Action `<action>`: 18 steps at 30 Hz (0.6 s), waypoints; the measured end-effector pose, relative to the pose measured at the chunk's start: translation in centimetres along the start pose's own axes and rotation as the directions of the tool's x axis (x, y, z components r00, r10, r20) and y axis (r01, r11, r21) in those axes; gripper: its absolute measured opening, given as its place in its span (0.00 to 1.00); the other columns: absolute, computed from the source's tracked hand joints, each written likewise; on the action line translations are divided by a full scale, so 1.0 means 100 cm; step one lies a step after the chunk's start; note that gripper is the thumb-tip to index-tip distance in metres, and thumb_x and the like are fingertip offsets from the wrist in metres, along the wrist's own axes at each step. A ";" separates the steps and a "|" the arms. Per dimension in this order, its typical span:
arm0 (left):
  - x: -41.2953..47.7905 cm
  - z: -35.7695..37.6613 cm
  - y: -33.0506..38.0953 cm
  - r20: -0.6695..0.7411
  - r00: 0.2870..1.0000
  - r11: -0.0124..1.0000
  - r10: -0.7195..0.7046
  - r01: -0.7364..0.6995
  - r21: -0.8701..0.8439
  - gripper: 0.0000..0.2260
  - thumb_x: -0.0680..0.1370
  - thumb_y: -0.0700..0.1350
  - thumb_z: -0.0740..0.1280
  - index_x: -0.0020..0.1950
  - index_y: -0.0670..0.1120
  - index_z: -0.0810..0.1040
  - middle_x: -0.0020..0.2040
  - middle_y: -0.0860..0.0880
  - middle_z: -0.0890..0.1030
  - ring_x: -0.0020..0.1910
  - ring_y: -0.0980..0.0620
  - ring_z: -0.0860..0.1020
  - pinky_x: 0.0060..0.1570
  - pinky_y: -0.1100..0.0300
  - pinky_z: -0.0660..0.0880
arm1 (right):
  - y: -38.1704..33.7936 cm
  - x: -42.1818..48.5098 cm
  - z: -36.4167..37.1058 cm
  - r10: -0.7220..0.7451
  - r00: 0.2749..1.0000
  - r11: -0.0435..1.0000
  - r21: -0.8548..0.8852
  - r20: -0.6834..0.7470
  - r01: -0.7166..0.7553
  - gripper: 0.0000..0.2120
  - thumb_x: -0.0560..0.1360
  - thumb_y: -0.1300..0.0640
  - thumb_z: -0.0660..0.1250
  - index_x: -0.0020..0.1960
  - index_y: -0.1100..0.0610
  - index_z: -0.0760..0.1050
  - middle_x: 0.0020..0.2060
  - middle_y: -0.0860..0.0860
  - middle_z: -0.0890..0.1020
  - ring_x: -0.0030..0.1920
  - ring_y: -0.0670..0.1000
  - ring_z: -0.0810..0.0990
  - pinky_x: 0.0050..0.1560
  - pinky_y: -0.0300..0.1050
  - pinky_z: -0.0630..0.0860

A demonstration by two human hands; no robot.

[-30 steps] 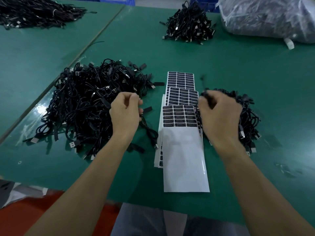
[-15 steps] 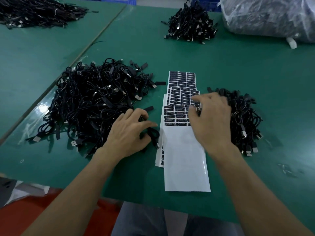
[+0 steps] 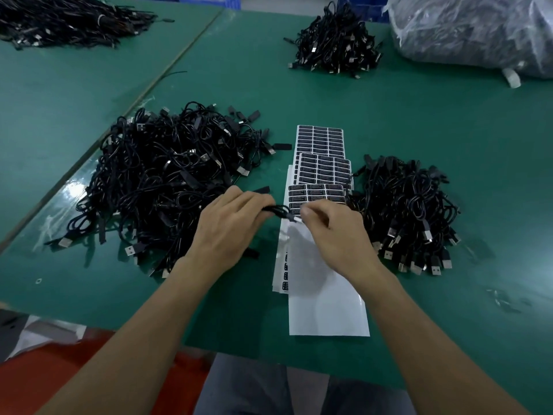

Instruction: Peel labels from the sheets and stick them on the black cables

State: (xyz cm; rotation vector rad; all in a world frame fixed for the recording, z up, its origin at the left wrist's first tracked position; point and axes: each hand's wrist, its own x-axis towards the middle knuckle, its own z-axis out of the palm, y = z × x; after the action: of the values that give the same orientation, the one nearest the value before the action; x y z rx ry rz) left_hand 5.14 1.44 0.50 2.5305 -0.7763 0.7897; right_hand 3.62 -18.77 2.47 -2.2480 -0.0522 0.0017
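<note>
My left hand point(image 3: 232, 223) grips a looped black cable point(image 3: 276, 211) just above the table, its end pointing right. My right hand point(image 3: 335, 235) meets that cable end with thumb and forefinger pinched together; a label between them is too small to make out. Both hands hover over the near label sheet point(image 3: 326, 295), mostly bare white backing with a few rows of black labels at its far end. More label sheets point(image 3: 320, 139) lie overlapped behind it. A big heap of black cables point(image 3: 167, 175) sits to the left and a smaller heap point(image 3: 410, 205) to the right.
The green table point(image 3: 389, 121) has a seam running diagonally at the left. Another cable pile point(image 3: 335, 46) lies at the back centre, one more point(image 3: 65, 19) at the back left, and a clear plastic bag of cables point(image 3: 478, 28) at the back right. The table's near edge is by my lap.
My left hand lifted one cable from beside the left heap and brought it over the sheet. My right hand left the label rows and came in to the cable's end.
</note>
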 end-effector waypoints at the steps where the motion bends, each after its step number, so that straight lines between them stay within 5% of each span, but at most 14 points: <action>1: 0.001 0.000 0.001 -0.082 0.996 1.000 0.026 -0.027 -0.006 0.10 0.84 0.45 0.63 0.54 0.41 0.81 0.48 0.47 0.84 0.40 0.44 0.76 0.40 0.51 0.77 | 0.000 0.000 0.000 0.006 1.000 0.998 0.062 0.008 -0.006 0.12 0.83 0.50 0.61 0.46 0.53 0.80 0.35 0.43 0.82 0.40 0.42 0.80 0.43 0.36 0.74; 4: 0.006 0.000 0.007 -0.251 0.966 0.990 -0.060 0.025 -0.141 0.05 0.84 0.42 0.63 0.58 0.43 0.74 0.49 0.45 0.83 0.41 0.45 0.78 0.39 0.52 0.77 | -0.004 0.001 -0.001 0.047 0.999 0.983 0.180 0.007 -0.048 0.14 0.84 0.50 0.58 0.54 0.56 0.80 0.41 0.50 0.84 0.41 0.49 0.82 0.47 0.47 0.79; 6: 0.012 -0.004 0.013 -0.288 0.929 0.938 -0.233 0.137 -0.318 0.07 0.84 0.43 0.61 0.61 0.47 0.69 0.51 0.46 0.81 0.41 0.49 0.79 0.41 0.56 0.78 | -0.004 0.002 -0.001 0.055 0.997 0.969 0.237 0.047 -0.064 0.13 0.84 0.51 0.60 0.65 0.50 0.78 0.44 0.47 0.84 0.38 0.44 0.80 0.44 0.42 0.79; 10: 0.032 -0.012 0.025 -0.278 0.780 0.695 -0.561 0.263 -0.669 0.04 0.85 0.43 0.56 0.54 0.53 0.67 0.49 0.51 0.81 0.33 0.56 0.78 0.34 0.58 0.79 | -0.005 0.002 0.005 -0.041 0.991 0.982 0.190 0.129 0.016 0.26 0.78 0.55 0.70 0.74 0.47 0.69 0.52 0.44 0.80 0.37 0.38 0.77 0.42 0.26 0.72; 14: 0.043 -0.012 0.029 -0.095 0.601 0.345 -0.793 0.315 -0.884 0.05 0.86 0.41 0.55 0.53 0.48 0.68 0.48 0.45 0.79 0.36 0.53 0.77 0.35 0.59 0.79 | -0.010 -0.001 0.011 -0.063 0.990 0.975 0.219 0.124 0.035 0.20 0.80 0.53 0.68 0.71 0.48 0.73 0.54 0.43 0.80 0.40 0.39 0.78 0.45 0.28 0.72; 16: 0.043 -0.009 0.026 -0.010 0.524 0.221 -0.851 0.342 -0.913 0.05 0.86 0.41 0.54 0.53 0.47 0.68 0.48 0.45 0.79 0.36 0.55 0.77 0.38 0.59 0.80 | -0.013 -0.002 0.012 -0.043 0.991 0.947 0.321 0.123 0.001 0.12 0.84 0.53 0.60 0.62 0.50 0.79 0.48 0.44 0.84 0.42 0.37 0.80 0.46 0.33 0.73; 18: 0.041 -0.006 0.023 0.041 0.459 0.136 -0.888 0.347 -0.928 0.05 0.87 0.41 0.54 0.53 0.47 0.67 0.46 0.47 0.79 0.36 0.56 0.76 0.40 0.58 0.80 | -0.014 -0.003 0.011 0.002 0.992 0.929 0.368 0.128 -0.049 0.17 0.85 0.49 0.56 0.52 0.53 0.82 0.38 0.47 0.86 0.37 0.39 0.78 0.43 0.35 0.74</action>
State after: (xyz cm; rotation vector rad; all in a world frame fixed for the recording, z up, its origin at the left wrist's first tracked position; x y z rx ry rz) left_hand 6.30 -1.63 3.87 1.2624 0.2555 0.4952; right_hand 3.21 -17.07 2.88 -1.8669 -0.0829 0.1556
